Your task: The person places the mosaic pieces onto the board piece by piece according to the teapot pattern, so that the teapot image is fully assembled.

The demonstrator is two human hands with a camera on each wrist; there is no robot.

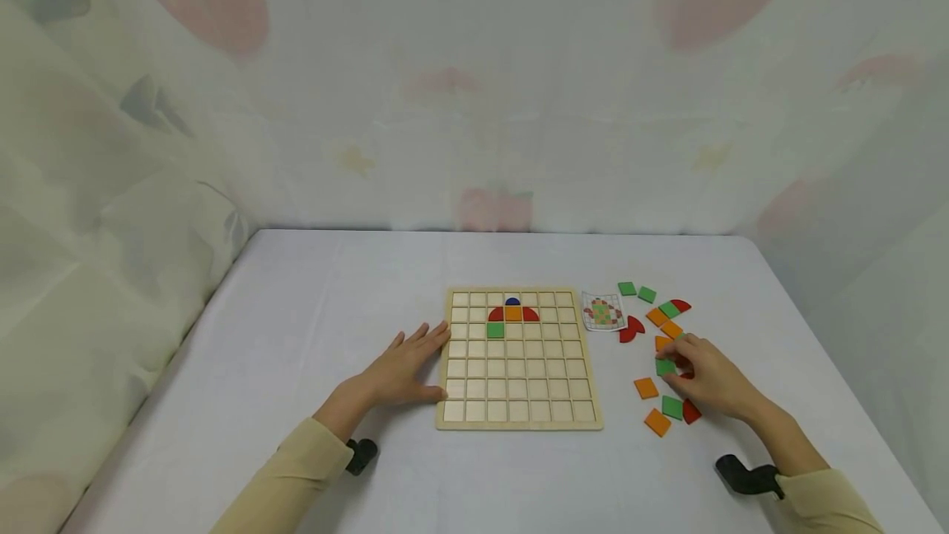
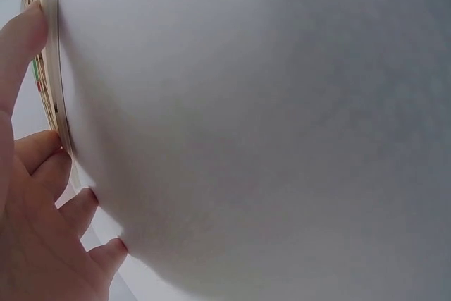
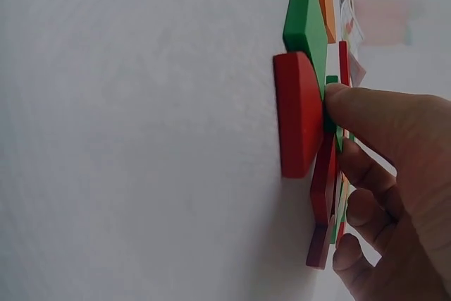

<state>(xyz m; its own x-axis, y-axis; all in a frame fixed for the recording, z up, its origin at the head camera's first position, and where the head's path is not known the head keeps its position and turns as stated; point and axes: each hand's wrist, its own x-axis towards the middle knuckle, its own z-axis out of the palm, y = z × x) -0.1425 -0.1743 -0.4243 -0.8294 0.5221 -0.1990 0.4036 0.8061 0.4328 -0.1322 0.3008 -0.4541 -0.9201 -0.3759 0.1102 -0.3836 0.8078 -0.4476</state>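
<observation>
A wooden grid board [image 1: 479,424] lies at the middle of the table. Near its top sit a blue half-round [image 1: 512,302], an orange square [image 1: 513,314], a red quarter-round [image 1: 496,315] on each side and a green square [image 1: 495,330]. My left hand [image 1: 404,367] is spread, with fingertips and thumb against the board's left edge; the left wrist view shows these fingers [image 2: 83,209] low beside it. Over the loose tiles, my right hand [image 1: 708,376] pinches a green square tile [image 1: 664,367] between thumb and fingers. A red tile [image 3: 296,114] lies close by in the right wrist view.
A small pattern card [image 1: 604,311] lies right of the board's top corner. Loose orange tiles [image 1: 646,388], green tiles [image 1: 626,288] and red tiles [image 1: 631,330] are scattered along the right side. A cloth-covered wall [image 1: 356,122] stands behind the table.
</observation>
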